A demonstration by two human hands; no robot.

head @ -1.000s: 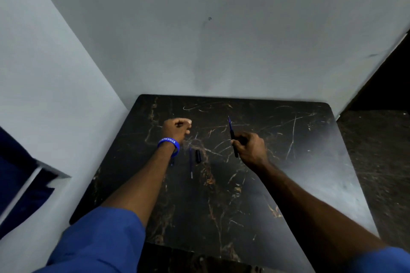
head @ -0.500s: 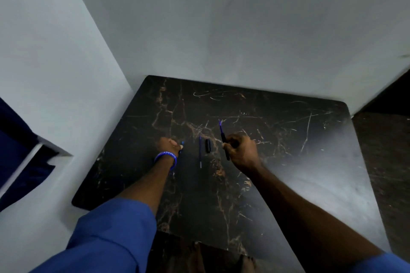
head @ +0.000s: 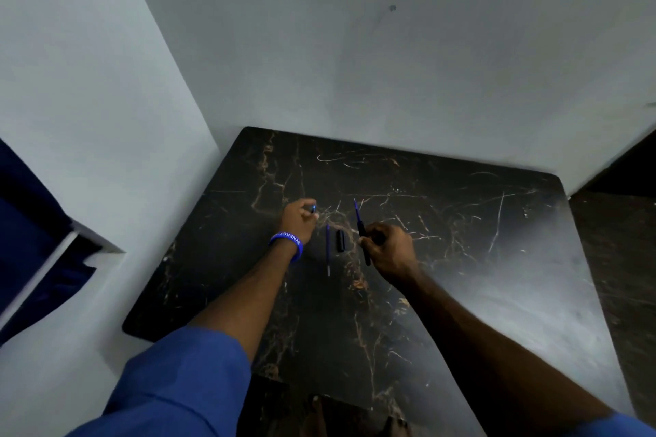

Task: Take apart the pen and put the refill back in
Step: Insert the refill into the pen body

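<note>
At a black marble-patterned tabletop (head: 461, 259) veined in gold and scored with pale scratches, I sit with both arms stretched forward, my blue sleeves (head: 184, 383) pushed up past the elbows. My right hand (head: 388, 252) is curled closed around the slim dark pen barrel (head: 361, 229), pinching it near its middle; its blue tip points up and away from me toward the grey wall (head: 390, 64), and its lower end pokes out beneath my fingers, close to the table surface. My left hand (head: 297, 218) rests on the tabletop well to the left, fingers folded in around a small blue pen piece (head: 313, 208) (only a sliver of it peeks out beyond my knuckles, so I cannot tell which part it is). A blue rubber wristband with white lettering (head: 287, 243) circles that wrist.

Between my two hands, two parts lie loose on the table: the thin blue refill (head: 327, 248), lying lengthwise toward me with its pale tip nearest my body, and just beside it on the right a short black cylindrical pen section (head: 340, 241). The two lie near each other but do not touch, and neither hand touches them.
</note>
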